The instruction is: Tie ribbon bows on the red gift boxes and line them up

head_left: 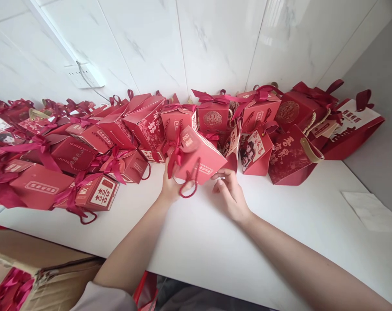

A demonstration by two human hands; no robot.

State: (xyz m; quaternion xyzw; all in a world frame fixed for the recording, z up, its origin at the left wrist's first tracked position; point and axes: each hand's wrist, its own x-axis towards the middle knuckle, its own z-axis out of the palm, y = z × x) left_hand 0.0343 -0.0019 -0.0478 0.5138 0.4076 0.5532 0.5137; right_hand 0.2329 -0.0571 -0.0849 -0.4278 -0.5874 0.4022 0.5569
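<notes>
Gripping the red gift box [204, 157] at its lower left corner, the left hand [170, 185] closes around it and tips it just above the white table [234, 250]. The right hand [230, 194] is loosely spread and holds nothing. Its fingertips touch the box's underside, seemingly steadying it. The cord handle [189, 183] dangles beside the grip, and more red boxes [85, 147] crowd behind.

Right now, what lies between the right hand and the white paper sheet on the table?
Only bare white table, seen in the head view, separates the right hand from the paper sheet.
</notes>
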